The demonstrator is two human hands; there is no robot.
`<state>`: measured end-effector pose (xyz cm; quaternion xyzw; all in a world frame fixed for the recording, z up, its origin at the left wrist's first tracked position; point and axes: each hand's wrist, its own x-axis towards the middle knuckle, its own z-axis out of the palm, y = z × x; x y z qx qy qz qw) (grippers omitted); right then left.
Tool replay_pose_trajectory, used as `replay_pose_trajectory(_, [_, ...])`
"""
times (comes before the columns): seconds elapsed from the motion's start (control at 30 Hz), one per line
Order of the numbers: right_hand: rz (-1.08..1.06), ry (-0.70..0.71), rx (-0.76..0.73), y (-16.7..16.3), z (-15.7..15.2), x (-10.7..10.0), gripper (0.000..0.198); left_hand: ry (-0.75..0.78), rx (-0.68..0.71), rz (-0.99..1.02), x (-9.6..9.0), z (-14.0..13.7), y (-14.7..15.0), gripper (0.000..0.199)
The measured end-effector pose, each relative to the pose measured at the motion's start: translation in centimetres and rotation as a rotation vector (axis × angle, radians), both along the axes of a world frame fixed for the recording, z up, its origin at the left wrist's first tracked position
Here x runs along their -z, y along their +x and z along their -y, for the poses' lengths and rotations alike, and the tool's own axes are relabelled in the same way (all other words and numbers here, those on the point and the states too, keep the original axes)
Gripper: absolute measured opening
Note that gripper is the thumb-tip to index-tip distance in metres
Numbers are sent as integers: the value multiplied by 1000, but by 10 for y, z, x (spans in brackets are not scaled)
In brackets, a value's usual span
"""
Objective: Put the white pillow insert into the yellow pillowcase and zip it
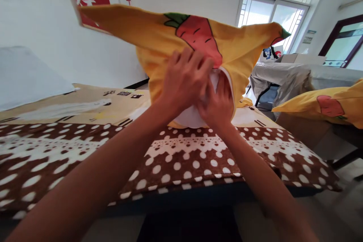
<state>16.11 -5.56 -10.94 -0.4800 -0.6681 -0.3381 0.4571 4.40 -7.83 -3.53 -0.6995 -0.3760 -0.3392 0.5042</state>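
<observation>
A yellow pillowcase (159, 34) with a red carrot print stands upright in front of me, its top corners spread wide. White material (190, 117) shows at its lower front and inside a white-edged opening. My left hand (187, 77) is closed on the fabric just below the carrot, fingers curled over it. My right hand (218, 102) sits lower, at the opening. Its fingers reach in and bend around the cloth, and their tips are partly hidden. Both hands nearly touch at the thumbs.
Under the pillowcase lies a brown and white dotted blanket (176, 166) over a bed or table. A white pillow (31, 75) rests at the left by the wall. Another yellow carrot-print piece (309, 102) lies at the right, near a plastic-covered table (283, 70).
</observation>
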Motion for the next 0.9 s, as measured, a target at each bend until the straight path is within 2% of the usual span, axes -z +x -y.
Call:
replay_pose_trajectory(0.13, [-75,5,-13,15,-5,-3,70,-53,13,121,11,-28,-33,21])
replay_pose_trajectory(0.2, [-79,-7,-26,18,-7,-3,72,-126,95,221,17,-39,-42,17])
replay_pose_trajectory(0.3, [-58,-30,-46,17,-5,-2,75,-174,257,322,23,-50,-49,14])
replay_pose_trajectory(0.43, [35,-40,-106,7,7,0,96,-187,314,404,25,-54,-50,10])
replay_pose_trajectory(0.53, [128,-38,-116,0,17,7,94,-188,361,488,27,-52,-48,11])
replay_pose_trajectory(0.63, [102,-21,-87,-4,18,12,81,-144,444,553,33,-45,-42,13])
replay_pose_trajectory(0.73, [57,-10,-66,-3,8,7,73,-103,509,595,39,-31,-29,18])
replay_pose_trajectory(0.83, [-50,3,-38,4,-7,-5,63,-133,612,534,44,-7,-6,17])
replay_pose_trajectory(0.9, [-103,-3,-86,12,-12,-8,55,-192,710,388,46,10,12,15])
